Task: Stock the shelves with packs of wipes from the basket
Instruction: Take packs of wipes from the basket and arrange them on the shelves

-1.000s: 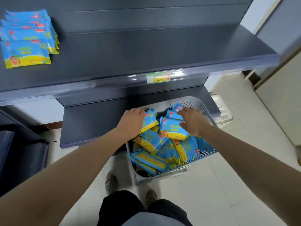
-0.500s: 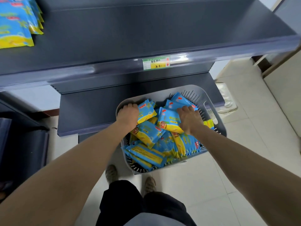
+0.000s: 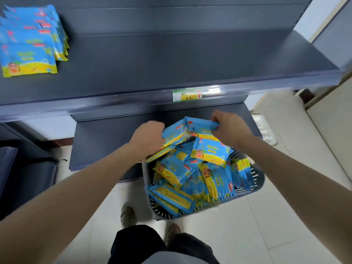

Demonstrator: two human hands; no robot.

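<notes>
The left hand [image 3: 147, 137] is curled round the edge of a blue-and-yellow pack of wipes [image 3: 173, 134], with a second pack [image 3: 161, 151] slanting just under it; whether that one is gripped too I cannot tell. The right hand [image 3: 230, 128] pinches the top edge of another pack [image 3: 200, 125], fingers bent over it. The two held packs touch at their inner ends and are raised above the basket, in front of the lower shelf.

Nearest the camera are dark shorts [image 3: 152, 244] and two shoes [image 3: 128, 216] on a pale tiled floor [image 3: 266, 225]. Just ahead of the shoes stands the grey slotted basket [image 3: 259, 181], heaped with loose packs [image 3: 174, 173] lying at all angles; one front-facing pack [image 3: 209, 152] sits highest, directly below the right hand.

Behind the basket is the dark lower shelf [image 3: 106, 141]. Above it the dark upper shelf [image 3: 171, 60] carries a green and yellow price label [image 3: 187, 95] on its front edge. At the far left of that shelf lies a stack of the same packs [image 3: 28, 44], blurred.
</notes>
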